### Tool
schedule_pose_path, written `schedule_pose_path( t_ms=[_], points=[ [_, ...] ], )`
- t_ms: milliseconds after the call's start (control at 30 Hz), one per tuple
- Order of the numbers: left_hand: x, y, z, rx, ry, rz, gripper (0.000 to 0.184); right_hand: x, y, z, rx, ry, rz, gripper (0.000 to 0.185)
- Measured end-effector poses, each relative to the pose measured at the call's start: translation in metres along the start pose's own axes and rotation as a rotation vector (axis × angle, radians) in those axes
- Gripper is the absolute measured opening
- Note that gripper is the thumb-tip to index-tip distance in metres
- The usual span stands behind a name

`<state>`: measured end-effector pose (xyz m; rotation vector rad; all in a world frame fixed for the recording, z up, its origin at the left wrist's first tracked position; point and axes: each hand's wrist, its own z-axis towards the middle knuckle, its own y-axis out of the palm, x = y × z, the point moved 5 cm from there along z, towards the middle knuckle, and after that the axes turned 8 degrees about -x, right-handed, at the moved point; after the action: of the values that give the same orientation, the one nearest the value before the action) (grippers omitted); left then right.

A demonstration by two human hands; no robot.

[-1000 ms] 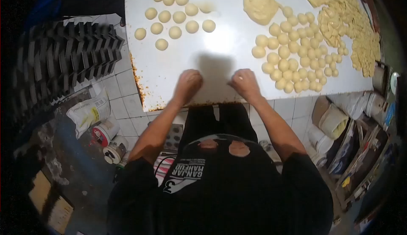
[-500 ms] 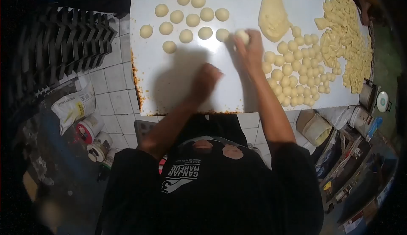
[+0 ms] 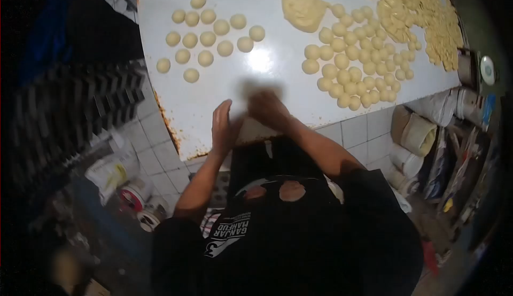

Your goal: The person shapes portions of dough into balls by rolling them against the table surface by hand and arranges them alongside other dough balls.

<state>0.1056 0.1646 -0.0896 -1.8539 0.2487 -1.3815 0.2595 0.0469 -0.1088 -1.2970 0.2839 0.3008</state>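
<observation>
My right hand (image 3: 270, 108) is over the near part of the white table, its fingers bent and blurred. Whether dough lies under it is hidden. Beside it on the left, my left hand (image 3: 223, 121) holds nothing visible, its fingers extended upward and the thumb apart. Beyond the hands, several smooth round dough balls (image 3: 208, 38) are spaced out on the left of the table. To the right is a crowded cluster of smaller dough balls (image 3: 351, 53). A large smooth dough lump (image 3: 303, 5) lies behind that cluster.
Torn dough pieces (image 3: 419, 15) spread over the far right of the white table (image 3: 200, 119), whose left edge is rusty. Stacked dark metal pans (image 3: 101, 103) stand to the left. Tubs and a sack (image 3: 109, 170) are at lower left; containers (image 3: 414, 130) sit below right.
My right hand has drawn back toward me and left, and one more dough ball sits at the right end of the spaced group. My left hand has opened. The view has shifted.
</observation>
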Motion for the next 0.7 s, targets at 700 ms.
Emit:
schedule_pose_path(
  t_ms=[700],
  points=[
    [-0.006, -0.004, -0.003, -0.018, 0.075, 0.021, 0.053, 0.16, -0.099, 0.228, 0.337, 0.616, 0.258, 0.047]
  ],
)
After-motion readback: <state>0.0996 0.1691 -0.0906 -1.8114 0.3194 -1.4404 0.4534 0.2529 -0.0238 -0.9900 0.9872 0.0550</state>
